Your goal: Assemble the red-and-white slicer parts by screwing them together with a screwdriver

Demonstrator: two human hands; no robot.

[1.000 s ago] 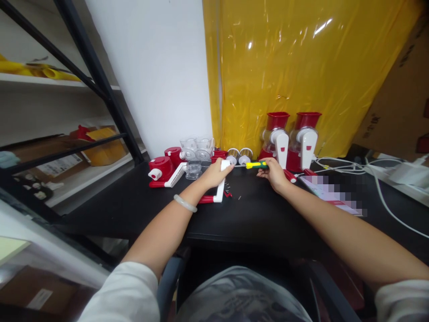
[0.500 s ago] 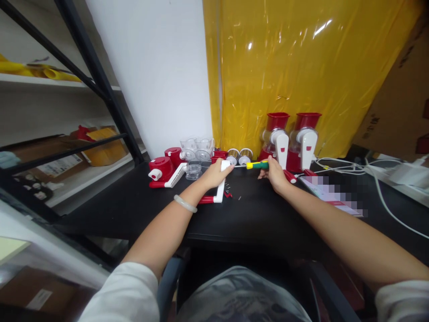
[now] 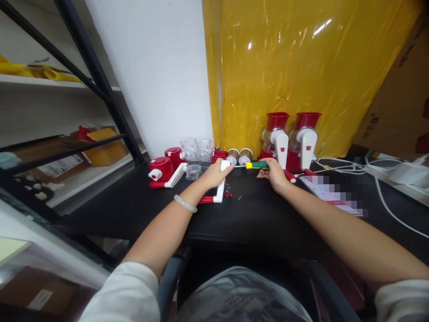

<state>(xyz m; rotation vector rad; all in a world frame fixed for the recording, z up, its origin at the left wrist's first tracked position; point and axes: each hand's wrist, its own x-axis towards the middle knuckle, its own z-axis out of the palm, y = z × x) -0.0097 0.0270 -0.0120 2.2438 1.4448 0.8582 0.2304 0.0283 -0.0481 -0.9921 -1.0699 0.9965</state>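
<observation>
My left hand point(image 3: 215, 173) is closed on the white crank arm point(image 3: 220, 190), whose red handle point(image 3: 206, 200) points left, low over the black table. In my right hand point(image 3: 275, 174) is a screwdriver point(image 3: 258, 165) with a green and yellow handle, held level. Its thin shaft runs left to the top of the crank arm, beside my left fingertips; the tip itself is hidden. Small screws point(image 3: 239, 197) and a small red part point(image 3: 228, 194) lie on the table just right of the crank.
Red bases point(image 3: 161, 169), clear plastic parts point(image 3: 193, 170) and two metal drums point(image 3: 246, 156) stand behind my left hand. Two assembled red and white grinders point(image 3: 307, 142) stand behind my right hand. White cables point(image 3: 378, 179) and a printed sheet point(image 3: 330, 194) lie right. A shelf rack point(image 3: 110, 98) stands left.
My right hand and the screwdriver have shifted very slightly, and the right fingers sit a little differently round the handle. My left hand and the crank arm look unmoved.
</observation>
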